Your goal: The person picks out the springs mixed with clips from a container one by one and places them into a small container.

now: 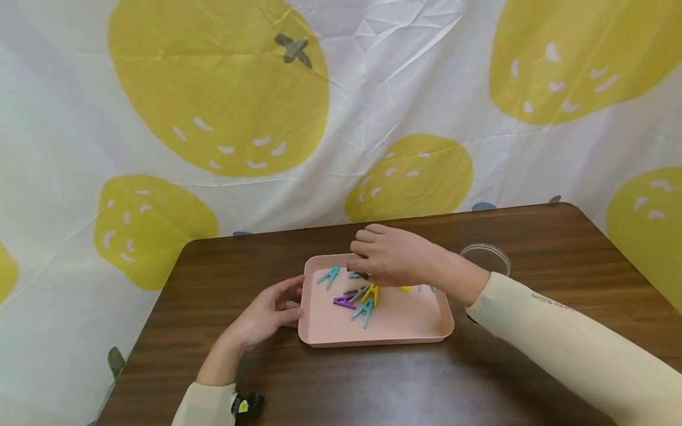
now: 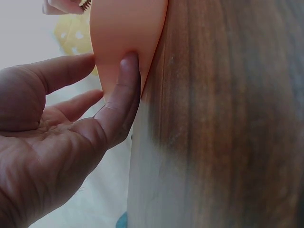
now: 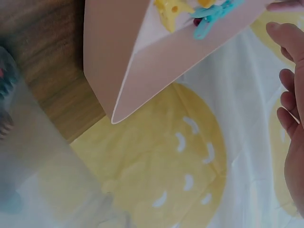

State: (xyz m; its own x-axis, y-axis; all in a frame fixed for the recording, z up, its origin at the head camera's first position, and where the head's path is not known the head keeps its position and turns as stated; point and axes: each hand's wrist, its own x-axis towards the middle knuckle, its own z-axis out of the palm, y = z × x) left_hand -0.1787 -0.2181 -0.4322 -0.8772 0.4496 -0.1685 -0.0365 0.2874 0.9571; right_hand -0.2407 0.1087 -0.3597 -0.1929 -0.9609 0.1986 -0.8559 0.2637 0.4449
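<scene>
A pink tray (image 1: 405, 322) lies on the table with several small clothespins in it: a purple clothespin (image 1: 343, 302), a yellow one, a grey one and several teal ones, such as the teal clothespin (image 1: 364, 312) in front. At the tray's left wall is my left hand (image 1: 269, 312); its fingertips touch the outer side, as the left wrist view shows. My right hand (image 1: 391, 260) is over the tray's back part, knuckles up. Between its fingertips it pinches a small dark toothed claw clip (image 2: 86, 5), mostly hidden by the fingers in the head view.
A clear round container (image 1: 505, 260) stands right of the tray, partly behind the right forearm. In the right wrist view it holds small teal and brown toothed pieces. Behind the brown wooden table (image 1: 213, 278) hangs a white cloth (image 1: 256, 207) printed with yellow fruit.
</scene>
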